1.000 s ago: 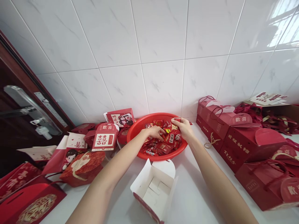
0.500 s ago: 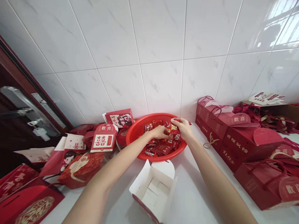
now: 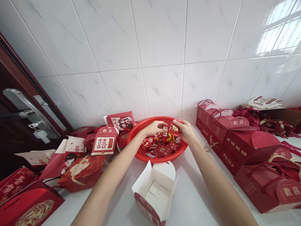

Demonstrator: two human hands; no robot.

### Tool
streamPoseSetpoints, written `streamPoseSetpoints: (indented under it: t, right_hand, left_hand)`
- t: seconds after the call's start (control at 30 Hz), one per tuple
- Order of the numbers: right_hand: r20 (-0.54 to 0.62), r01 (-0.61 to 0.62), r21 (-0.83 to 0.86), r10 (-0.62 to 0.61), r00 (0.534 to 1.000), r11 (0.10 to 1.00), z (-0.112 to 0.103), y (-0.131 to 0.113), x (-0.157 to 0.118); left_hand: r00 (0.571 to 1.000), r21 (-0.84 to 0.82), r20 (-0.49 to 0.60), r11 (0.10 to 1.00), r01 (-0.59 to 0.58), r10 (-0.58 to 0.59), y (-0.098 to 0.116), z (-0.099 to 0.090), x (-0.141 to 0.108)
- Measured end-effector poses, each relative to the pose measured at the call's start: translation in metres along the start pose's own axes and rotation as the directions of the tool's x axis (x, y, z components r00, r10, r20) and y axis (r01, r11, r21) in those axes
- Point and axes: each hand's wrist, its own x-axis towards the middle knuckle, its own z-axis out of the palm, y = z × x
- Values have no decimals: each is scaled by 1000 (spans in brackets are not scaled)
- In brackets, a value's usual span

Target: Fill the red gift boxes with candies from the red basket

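Observation:
My left hand (image 3: pixel 155 128) pinches a small red wrapped candy (image 3: pixel 165 131) with a white label, above the heap in the red plastic basket (image 3: pixel 162 160). Over the basket's right side, my right hand (image 3: pixel 185 128) is closed on red-and-gold candy packets (image 3: pixel 175 128); how many cannot be made out. Several red wrapped candies (image 3: pixel 163 150) fill the basket, some with yellow on them. In front of the basket, between my forearms, stands an open gift box (image 3: pixel 156 191) with a white inside, flaps up and no contents visible.
Several folded red gift boxes (image 3: pixel 249 147) line the right side, with an open carton (image 3: pixel 288 114) of ribbons and cards behind. More red boxes (image 3: pixel 104 141) crowd the left. A tiled wall (image 3: pixel 162 88) rises behind; a dark door (image 3: pixel 14 131) with keys is at far left.
My left hand has risen out of the heap and shifted slightly left, with a candy in its fingers. My right hand stays at the basket's right side with its packets.

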Motion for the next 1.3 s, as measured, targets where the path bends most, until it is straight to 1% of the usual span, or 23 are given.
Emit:
streamPoseSetpoints:
  t: [0.07, 0.13, 0.2, 0.27, 0.37, 0.4, 0.47, 0.57, 0.6, 0.67, 0.73, 0.8, 0.9, 1.0, 1.07, 1.13, 1.23, 1.3]
  right_hand:
    - [17, 3, 14, -3, 1000, 1000, 2, -9, -5]
    - [46, 7, 15, -8, 999, 1000, 5, -20, -12]
    - [93, 0, -4, 0, 996, 1000, 8, -32, -23]
    - [143, -10, -32, 15, 990, 999, 12, -42, -35]
    - [205, -4, -104, 26, 979, 995, 18, -53, -55]
    - [227, 18, -151, 17, 974, 988, 20, -56, -61]
    - [291, 103, -281, -17, 957, 954, 24, -59, -72]
    - [429, 226, -452, -12, 903, 863, 31, -63, -87]
    - [461, 248, -480, 1, 887, 841, 33, -65, -91]
    - [486, 271, -515, 17, 874, 813, 36, -68, -100]
    - [488, 296, -552, 13, 873, 780, 37, -73, -107]
    - [492, 313, -606, 36, 870, 731, 36, -78, -113]
    - [486, 297, -681, 110, 867, 669, 32, -86, -119]
    - [474, 282, -713, 145, 869, 642, 30, -90, -123]
    - [494, 303, -705, 138, 858, 641, 30, -91, -124]
    - [523, 332, -695, 131, 842, 638, 31, -90, -125]
    - [549, 376, -707, 129, 826, 600, 31, -88, -125]
    - [557, 401, -727, 138, 819, 558, 31, -85, -126]
  left_hand:
    - [997, -72, -72, 997, -23, 18, 5, 0, -11]
    - [988, -226, -155, 973, -40, 4, 11, 4, -27]
    - [970, -417, -241, 906, -73, -33, 19, 10, -45]
    - [949, -544, -308, 831, -119, -66, 27, 17, -64]
    - [926, -617, -366, 769, -164, -96, 41, 26, -91]
    - [920, -624, -378, 762, -171, -103, 46, 28, -99]
    - [908, -618, -405, 763, -189, -103, 55, 32, -112]
    - [881, -571, -467, 787, -232, -79, 65, 36, -129]
    - [874, -553, -480, 798, -238, -72, 68, 37, -134]
    - [875, -522, -481, 820, -233, -57, 72, 39, -143]
    - [898, -488, -438, 849, -203, -37, 76, 39, -152]
    - [926, -428, -377, 889, -163, -12, 79, 39, -159]
    - [956, -267, -293, 958, -105, 23, 82, 37, -167]
    - [977, -95, -210, 994, -54, 33, 84, 35, -174]
    - [990, 5, -139, 1000, -18, 19, 86, 32, -178]
    - [995, 135, -94, 991, 3, 10, 90, 29, -182]
    - [998, 327, -65, 944, 41, -21, 95, 25, -188]
    - [996, 430, -65, 899, 79, -57, 98, 23, -193]
